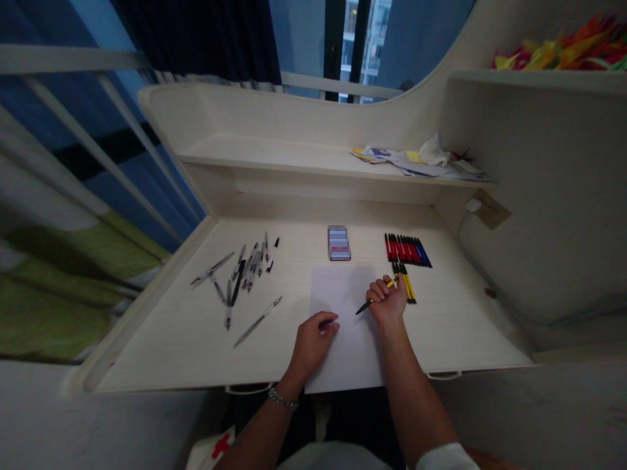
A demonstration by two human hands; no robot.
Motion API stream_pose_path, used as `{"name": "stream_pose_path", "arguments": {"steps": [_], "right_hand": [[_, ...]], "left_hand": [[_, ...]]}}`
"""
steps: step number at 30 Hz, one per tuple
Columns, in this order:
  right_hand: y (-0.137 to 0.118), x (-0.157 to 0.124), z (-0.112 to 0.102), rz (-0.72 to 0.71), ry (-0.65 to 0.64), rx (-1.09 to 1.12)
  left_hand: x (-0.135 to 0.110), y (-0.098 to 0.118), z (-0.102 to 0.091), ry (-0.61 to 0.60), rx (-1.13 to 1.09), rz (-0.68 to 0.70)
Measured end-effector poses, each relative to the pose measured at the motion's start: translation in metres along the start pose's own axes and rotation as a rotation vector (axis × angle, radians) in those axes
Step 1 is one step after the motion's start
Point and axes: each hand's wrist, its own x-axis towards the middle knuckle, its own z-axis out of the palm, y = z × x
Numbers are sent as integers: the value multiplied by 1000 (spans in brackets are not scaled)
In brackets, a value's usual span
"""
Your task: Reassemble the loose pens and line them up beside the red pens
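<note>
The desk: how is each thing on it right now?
right hand: shut in a grip
yellow-and-black pen: held in the right hand, tip pointing left
left hand: curled, resting on the paper
white paper: lying flat
red and blue pens: lined up side by side
clear pens: lying loose

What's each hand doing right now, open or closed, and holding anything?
Left hand: closed, resting on the sheet of white paper, nothing visible in it.
Right hand: closed, holding a black-and-yellow pen.

A white built-in desk [161,339] faces a window [365,46] (navy curtain [196,39] beside it).
</note>
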Motion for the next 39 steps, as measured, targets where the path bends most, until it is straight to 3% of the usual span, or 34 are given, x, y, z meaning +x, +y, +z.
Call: {"name": "stream_pose_path", "arguments": {"steps": [7, 10, 14, 18, 25, 30, 35, 39], "right_hand": [[-5, 7, -4, 34, -2, 0], [-9, 10, 0, 47, 10, -35], [-9, 16, 2, 33, 119, -144], [-4, 20, 1, -12, 259, -336], [13, 27, 6, 107, 69, -432], [42, 42, 5, -234, 166, -783], [59, 52, 0, -164, 82, -971], [62, 51, -3, -243, 42, -1100]], "left_hand": [[6, -5, -1, -16, 26, 30], [16, -7, -3, -34, 134, 119], [32, -8, -6, -56, 378, 310], [38, -12, -3, -107, 576, 386], [28, -17, -1, -113, 659, 409], [26, -17, -1, -96, 691, 416], [26, -16, -1, -104, 741, 423], [26, -15, -1, -104, 790, 430]]}}
